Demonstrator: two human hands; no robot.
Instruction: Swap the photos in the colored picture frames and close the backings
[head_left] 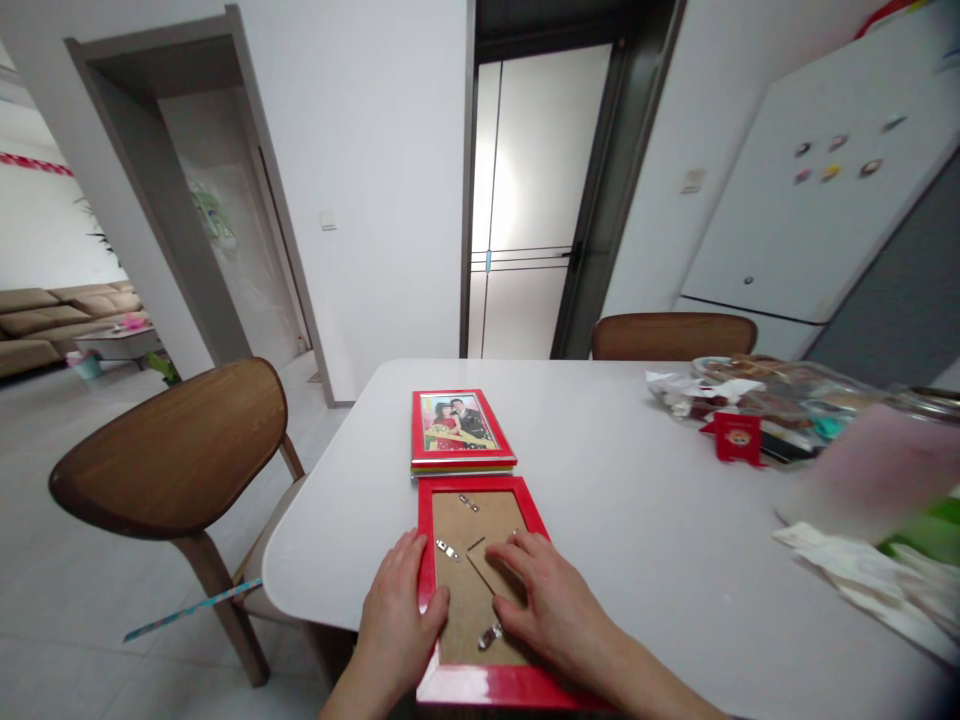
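Note:
A red picture frame (426, 520) lies face down at the table's near edge, its brown backing board (465, 625) upward. Metal turn clips show on the board, including a left clip (448, 550), a top clip (469, 503) and a bottom clip (490, 636). My left hand (397, 605) grips the frame's left side, its thumb over the board's edge. On the right part of the board rests my right hand (551, 605), thumb and forefinger apart; its palm covers part of the frame's right side. Just beyond lies a stack of frames topped by a red photo frame (457, 425) showing a couple.
The white table (600, 440) carries plastic-wrapped items (795, 395), a small red box (738, 438) and white tissue (862, 580) at right. One wooden chair (180, 440) stands left, another chair (675, 336) behind the table. A patterned strip (191, 608) sticks out beside the left chair.

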